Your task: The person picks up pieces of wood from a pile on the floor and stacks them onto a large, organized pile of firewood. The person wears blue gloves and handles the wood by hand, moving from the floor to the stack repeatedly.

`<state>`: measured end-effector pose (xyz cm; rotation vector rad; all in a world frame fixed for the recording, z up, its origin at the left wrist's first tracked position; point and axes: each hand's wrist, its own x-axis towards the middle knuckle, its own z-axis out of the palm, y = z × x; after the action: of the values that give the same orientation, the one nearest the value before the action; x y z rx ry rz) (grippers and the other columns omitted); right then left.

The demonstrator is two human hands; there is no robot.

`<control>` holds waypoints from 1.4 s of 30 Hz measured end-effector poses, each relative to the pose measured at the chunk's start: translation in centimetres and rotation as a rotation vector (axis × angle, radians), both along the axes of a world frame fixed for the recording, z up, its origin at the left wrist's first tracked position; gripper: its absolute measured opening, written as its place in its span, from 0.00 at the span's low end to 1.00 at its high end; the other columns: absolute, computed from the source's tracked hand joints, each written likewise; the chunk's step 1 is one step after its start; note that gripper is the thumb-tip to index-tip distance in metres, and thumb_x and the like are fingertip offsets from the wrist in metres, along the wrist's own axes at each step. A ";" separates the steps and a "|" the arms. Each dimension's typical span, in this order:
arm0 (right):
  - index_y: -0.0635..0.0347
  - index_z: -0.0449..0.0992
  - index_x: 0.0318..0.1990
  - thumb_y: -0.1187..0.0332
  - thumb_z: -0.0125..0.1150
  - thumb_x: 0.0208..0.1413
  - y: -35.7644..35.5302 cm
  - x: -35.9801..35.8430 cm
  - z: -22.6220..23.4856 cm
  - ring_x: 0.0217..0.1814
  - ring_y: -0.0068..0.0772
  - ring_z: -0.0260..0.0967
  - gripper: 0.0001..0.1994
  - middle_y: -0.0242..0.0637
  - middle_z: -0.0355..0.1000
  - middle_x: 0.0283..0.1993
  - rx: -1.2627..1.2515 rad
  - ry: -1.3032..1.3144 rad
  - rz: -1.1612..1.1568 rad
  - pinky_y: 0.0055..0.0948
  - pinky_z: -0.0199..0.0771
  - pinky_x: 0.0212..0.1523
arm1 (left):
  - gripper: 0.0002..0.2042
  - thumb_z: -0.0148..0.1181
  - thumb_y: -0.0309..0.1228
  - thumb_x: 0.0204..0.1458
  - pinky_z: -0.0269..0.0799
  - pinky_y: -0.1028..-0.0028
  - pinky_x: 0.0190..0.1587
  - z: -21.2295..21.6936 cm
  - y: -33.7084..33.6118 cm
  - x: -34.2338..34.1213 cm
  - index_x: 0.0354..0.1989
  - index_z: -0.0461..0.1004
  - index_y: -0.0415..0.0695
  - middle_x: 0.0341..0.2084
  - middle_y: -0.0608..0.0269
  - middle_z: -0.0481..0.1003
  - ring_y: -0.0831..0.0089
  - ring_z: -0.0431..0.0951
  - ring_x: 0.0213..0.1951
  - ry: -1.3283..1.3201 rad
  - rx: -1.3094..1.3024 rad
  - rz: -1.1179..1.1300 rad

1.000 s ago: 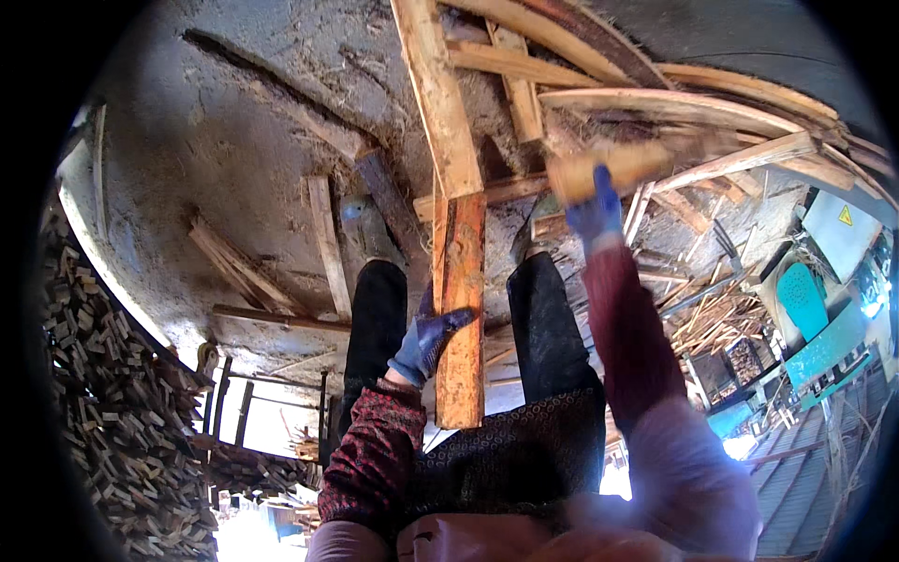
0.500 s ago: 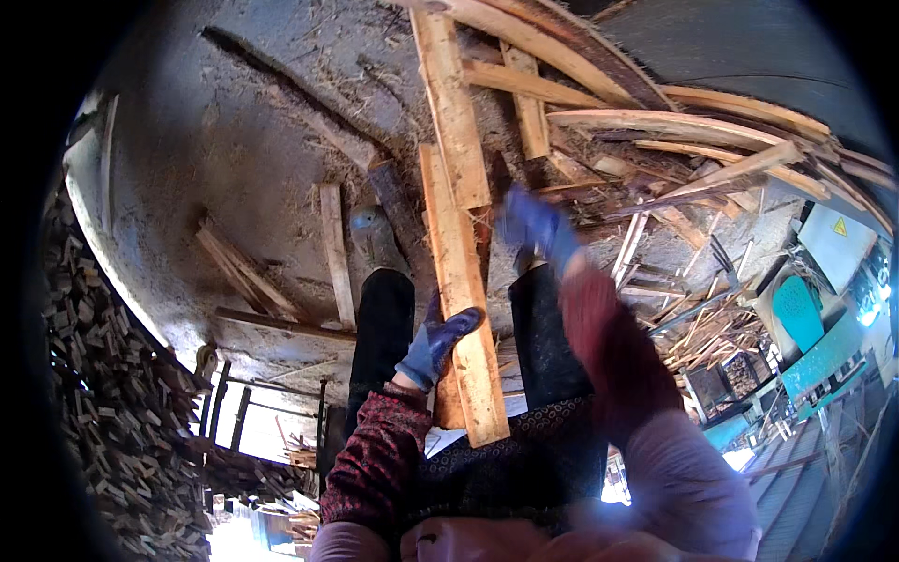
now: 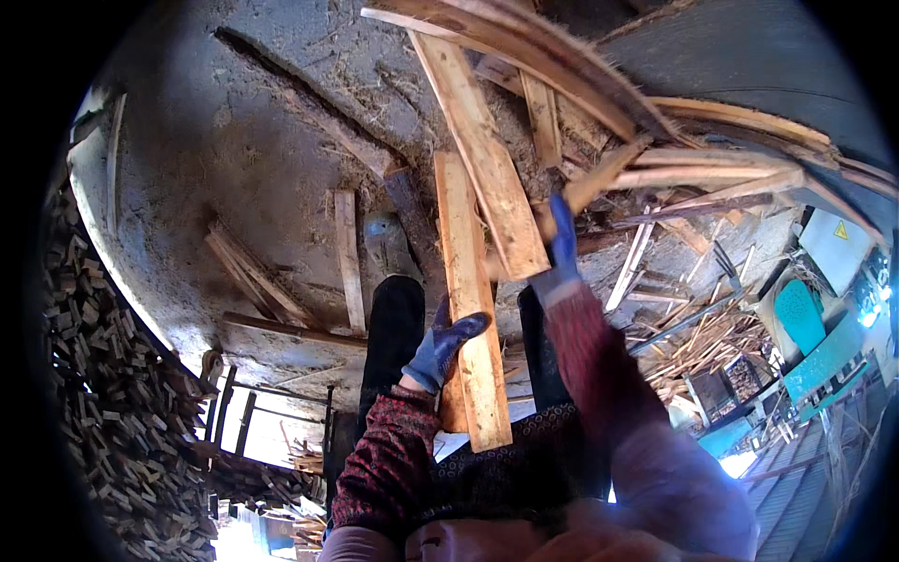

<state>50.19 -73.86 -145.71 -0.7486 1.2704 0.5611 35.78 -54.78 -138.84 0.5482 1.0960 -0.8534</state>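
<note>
My left hand point(image 3: 448, 345), in a blue glove, grips the edge of a long pale wooden plank point(image 3: 465, 281). The plank runs from my lap out toward the ground between my legs. My right hand point(image 3: 563, 245), also in a blue glove, is closed around a pale wooden stick point(image 3: 604, 178) just right of the plank's far half. What the stick ends in is hidden among the boards. A second, wider plank point(image 3: 487, 159) lies slanted beside the held one, with its near end close to my right hand.
A loose heap of planks and strips point(image 3: 712, 159) covers the upper right. Split wood is stacked point(image 3: 103, 412) along the left. Short boards point(image 3: 346, 258) lie on the dusty concrete ground point(image 3: 234, 150). A teal machine point(image 3: 805, 323) stands at the right, with wood scraps point(image 3: 712, 342) beside it.
My right hand has swung down from its raised place toward the planks. The held plank has shifted and tilted, its far end now further out. My left hand has kept its grip.
</note>
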 end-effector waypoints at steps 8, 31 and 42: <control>0.58 0.74 0.48 0.57 0.73 0.55 -5.6 -11.9 19.6 0.29 0.26 0.71 0.20 0.29 0.71 0.31 -0.050 0.319 0.222 0.27 0.73 0.29 | 0.33 0.66 0.22 0.55 0.79 0.68 0.52 0.1 -1.5 -0.1 0.69 0.58 0.42 0.50 0.57 0.77 0.67 0.81 0.48 0.026 -0.035 0.022; 0.67 0.60 0.69 0.64 0.71 0.57 8.6 -6.1 50.7 0.60 0.30 0.68 0.36 0.40 0.70 0.61 0.157 -0.404 0.951 0.30 0.68 0.63 | 0.25 0.56 0.28 0.62 0.72 0.68 0.59 36.2 7.0 3.3 0.67 0.61 0.39 0.53 0.60 0.75 0.71 0.77 0.53 -0.435 0.268 0.483; 0.63 0.54 0.73 0.70 0.68 0.58 26.5 -1.0 81.8 0.67 0.30 0.62 0.38 0.38 0.64 0.67 0.437 -1.077 1.197 0.34 0.63 0.67 | 0.44 0.68 0.30 0.53 0.55 0.66 0.70 73.4 27.3 6.4 0.75 0.46 0.36 0.68 0.55 0.61 0.67 0.61 0.67 -1.116 0.687 0.757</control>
<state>49.16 -47.36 -63.94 -1.1541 -0.4073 1.1100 42.16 -27.53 -65.41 0.9196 0.4175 0.5313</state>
